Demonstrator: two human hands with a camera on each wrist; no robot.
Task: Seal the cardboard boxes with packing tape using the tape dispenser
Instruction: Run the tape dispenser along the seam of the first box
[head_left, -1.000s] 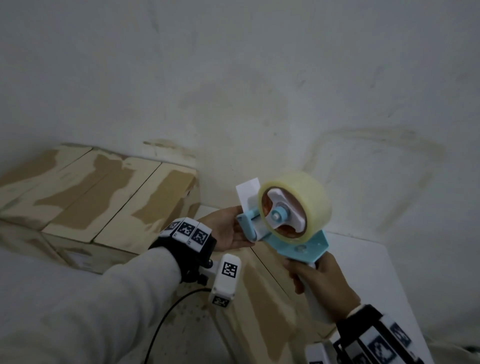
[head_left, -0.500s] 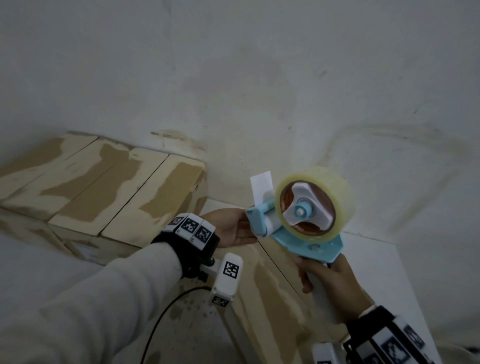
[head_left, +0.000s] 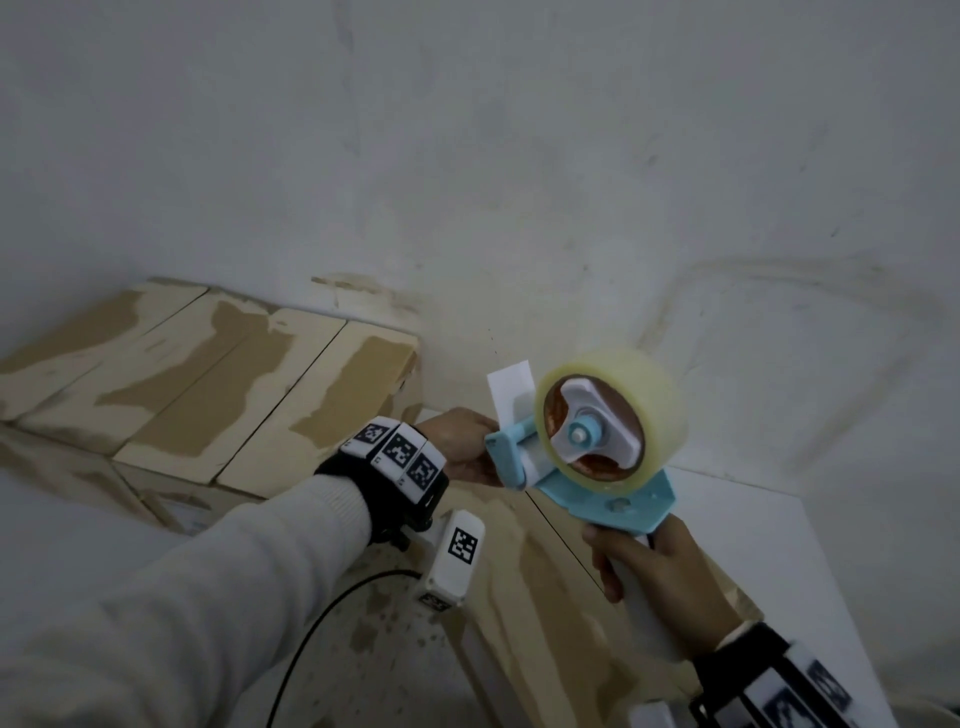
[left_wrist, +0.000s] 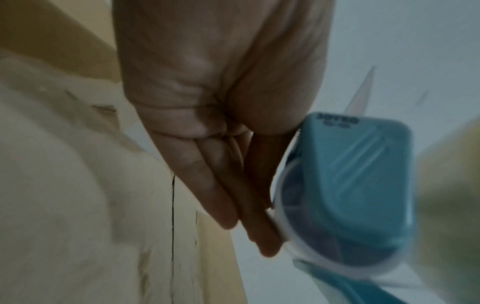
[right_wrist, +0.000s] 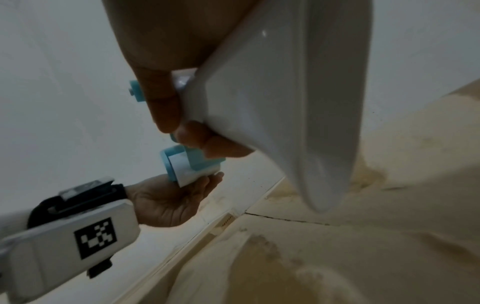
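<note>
Gripping tape dispenser (head_left: 597, 462) handle, right hand (head_left: 660, 582), left hand (head_left: 462, 447) fingers straight at its front

The tape dispenser (head_left: 597, 467) hides the left hand's fingertips in the head view. The left wrist view is blurred — whether those fingers (left_wrist: 233, 205) touch tape seems unclear.
</note>
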